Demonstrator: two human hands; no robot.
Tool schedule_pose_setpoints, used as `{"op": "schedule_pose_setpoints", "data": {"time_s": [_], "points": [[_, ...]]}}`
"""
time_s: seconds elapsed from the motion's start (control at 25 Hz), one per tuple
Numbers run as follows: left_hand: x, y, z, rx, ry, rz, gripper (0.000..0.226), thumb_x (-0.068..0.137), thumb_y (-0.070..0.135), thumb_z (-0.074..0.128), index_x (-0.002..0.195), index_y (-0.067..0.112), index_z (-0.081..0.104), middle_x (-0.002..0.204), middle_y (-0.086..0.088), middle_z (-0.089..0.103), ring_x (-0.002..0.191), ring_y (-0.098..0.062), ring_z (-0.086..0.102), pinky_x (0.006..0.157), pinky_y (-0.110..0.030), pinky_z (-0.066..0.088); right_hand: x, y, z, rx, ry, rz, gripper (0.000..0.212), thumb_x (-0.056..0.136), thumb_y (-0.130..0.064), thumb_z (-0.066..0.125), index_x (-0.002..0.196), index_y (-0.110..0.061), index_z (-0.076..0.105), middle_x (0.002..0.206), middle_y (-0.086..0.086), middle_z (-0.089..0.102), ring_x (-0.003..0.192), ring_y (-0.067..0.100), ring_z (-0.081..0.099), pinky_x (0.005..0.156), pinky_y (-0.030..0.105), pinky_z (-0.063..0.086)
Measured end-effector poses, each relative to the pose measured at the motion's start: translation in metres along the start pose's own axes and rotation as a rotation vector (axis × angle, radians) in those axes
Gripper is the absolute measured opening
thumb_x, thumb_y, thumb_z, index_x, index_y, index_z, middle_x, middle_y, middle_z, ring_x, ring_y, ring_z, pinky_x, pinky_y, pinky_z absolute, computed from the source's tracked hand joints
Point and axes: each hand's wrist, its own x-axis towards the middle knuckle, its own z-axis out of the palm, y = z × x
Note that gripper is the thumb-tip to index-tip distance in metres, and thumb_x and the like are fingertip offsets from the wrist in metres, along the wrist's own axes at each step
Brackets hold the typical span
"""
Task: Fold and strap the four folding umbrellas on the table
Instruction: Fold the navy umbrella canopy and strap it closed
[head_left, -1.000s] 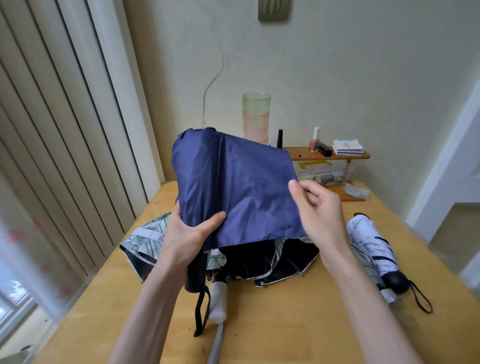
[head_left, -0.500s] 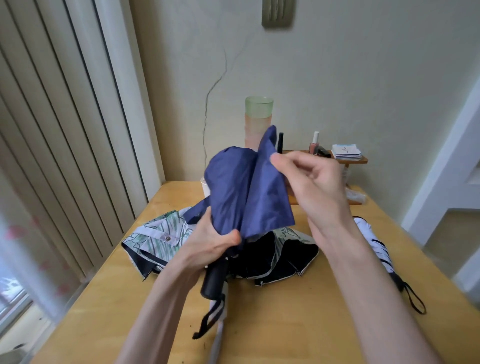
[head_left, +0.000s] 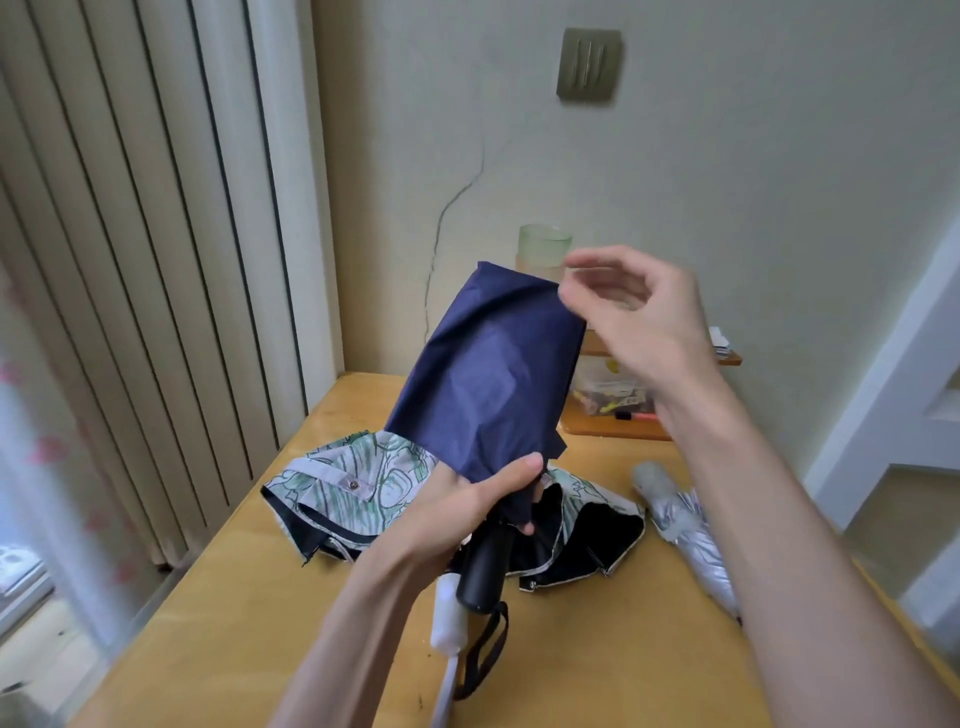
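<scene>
On the yellow wooden table (head_left: 597, 649) in the lower frame lie a leaf-printed umbrella with black lining (head_left: 358, 483), centre, and a silver folded umbrella (head_left: 685, 525), right. At centre, the left hand (head_left: 462, 514) grips the lower end of a tilted navy blue fabric umbrella (head_left: 493, 374). The blurred right hand (head_left: 639, 322) hovers by its upper corner, fingers loosely curled, empty.

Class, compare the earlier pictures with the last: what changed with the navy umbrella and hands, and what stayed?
The right hand folded the spread canopy of the navy umbrella into a narrow wrap, rose to its top corner and appears to have let go. The left hand still grips its lower end. The floral umbrella and silver umbrella lie unmoved.
</scene>
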Motion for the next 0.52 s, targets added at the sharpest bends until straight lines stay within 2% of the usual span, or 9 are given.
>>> {"op": "schedule_pose_setpoints", "data": {"time_s": [0.08, 0.16, 0.2, 0.28, 0.4, 0.52], "points": [[-0.001, -0.002, -0.005, 0.016, -0.037, 0.022, 0.02, 0.095, 0.017, 0.076, 0.087, 0.0, 0.07, 0.067, -0.009, 0.071, 0.064, -0.019, 0.066, 0.07, -0.026, 0.056, -0.002, 0.012, -0.005, -0.144, -0.125, 0.077, 0.047, 0.088, -0.034, 0.086, 0.131, -0.033, 0.068, 0.127, -0.012, 0.07, 0.116, 0.0, 0.065, 0.097, 0.021, 0.051], [-0.001, -0.003, -0.007, 0.063, -0.067, 0.019, 0.029, 0.083, 0.027, 0.085, 0.085, 0.002, 0.072, 0.075, -0.018, 0.072, 0.065, -0.021, 0.067, 0.074, -0.033, 0.057, -0.003, 0.017, 0.0, -0.099, -0.185, 0.157, 0.054, 0.085, -0.04, 0.088, 0.134, -0.032, 0.066, 0.125, -0.018, 0.069, 0.107, -0.016, 0.063, 0.085, 0.007, 0.05], [-0.001, -0.002, -0.006, 0.109, -0.062, -0.004, 0.033, 0.078, 0.032, 0.087, 0.084, 0.002, 0.072, 0.077, -0.02, 0.072, 0.064, -0.022, 0.066, 0.074, -0.036, 0.056, -0.004, 0.014, 0.002, -0.071, -0.172, 0.164, 0.051, 0.084, -0.039, 0.089, 0.13, -0.03, 0.068, 0.121, -0.019, 0.07, 0.098, -0.02, 0.062, 0.076, 0.003, 0.048], [0.0, -0.005, -0.007, 0.219, -0.033, -0.008, 0.035, 0.081, 0.035, 0.089, 0.08, 0.007, 0.07, 0.072, -0.012, 0.069, 0.062, -0.02, 0.063, 0.069, -0.033, 0.053, -0.001, 0.013, 0.004, -0.062, -0.139, 0.173, 0.048, 0.08, -0.044, 0.09, 0.122, -0.029, 0.072, 0.116, -0.018, 0.071, 0.099, -0.015, 0.064, 0.073, 0.005, 0.048], [0.004, -0.009, -0.009, 0.342, 0.009, 0.051, 0.046, 0.086, 0.05, 0.084, 0.081, 0.009, 0.065, 0.07, -0.002, 0.064, 0.059, -0.016, 0.059, 0.064, -0.03, 0.053, 0.002, 0.014, 0.001, -0.207, -0.159, 0.069, 0.043, 0.079, -0.047, 0.091, 0.117, -0.037, 0.075, 0.115, -0.017, 0.067, 0.111, -0.003, 0.062, 0.089, 0.017, 0.05], [0.008, -0.012, -0.011, 0.338, 0.037, 0.064, 0.052, 0.092, 0.046, 0.078, 0.083, -0.004, 0.064, 0.069, -0.007, 0.064, 0.058, -0.018, 0.058, 0.062, -0.029, 0.053, 0.005, 0.013, -0.001, -0.273, -0.144, -0.138, 0.022, 0.082, -0.04, 0.09, 0.102, -0.037, 0.079, 0.114, -0.017, 0.062, 0.12, 0.0, 0.058, 0.098, 0.018, 0.041]]}}
